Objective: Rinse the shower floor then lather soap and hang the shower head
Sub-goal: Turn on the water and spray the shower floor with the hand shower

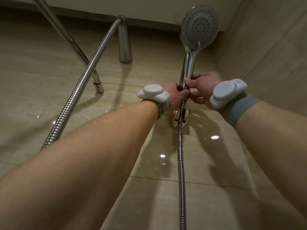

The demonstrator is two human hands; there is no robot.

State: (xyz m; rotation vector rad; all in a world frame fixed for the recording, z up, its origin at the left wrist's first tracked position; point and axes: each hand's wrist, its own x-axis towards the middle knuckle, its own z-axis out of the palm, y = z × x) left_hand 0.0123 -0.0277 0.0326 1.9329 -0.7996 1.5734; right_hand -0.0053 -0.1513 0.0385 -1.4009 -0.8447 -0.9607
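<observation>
Beige tiled wall (49,63) across the whole view, glossy, dotted with light glints. Two bare forearms (99,146) reaching up and in from below, grey band and white puck (152,92) on each wrist. Off to the left, a chrome rail (66,35) and a second ribbed hose (79,90) running up to a wall fitting (122,18), well apart from the action. Down the middle, the hose (180,155) of the shower head (199,29) hanging straight below the wall bracket (177,116). Shower head upright against the wall near the corner, round face turned outward, chrome handle (189,63) pointing down with its lower end at the bracket; fully seated or not, hard to tell from here. Looks like the final step, the hanging. Left grip (174,95) wrapped round the lower handle from the left, fingers curled on the chrome, back of the hand toward the camera. Right grip (201,90) pinching the same handle a touch higher from the right, thumb and fingertips on the metal, remaining fingers loosely bent. Hands close together, touching or nearly so. For a clean finish: guide the tapered end straight down into the bracket, hose running freely below, no twisting. Press gently until snug, then release one grip at a time, watching for wobble. Chrome likely slick, so firm hold until settled.
</observation>
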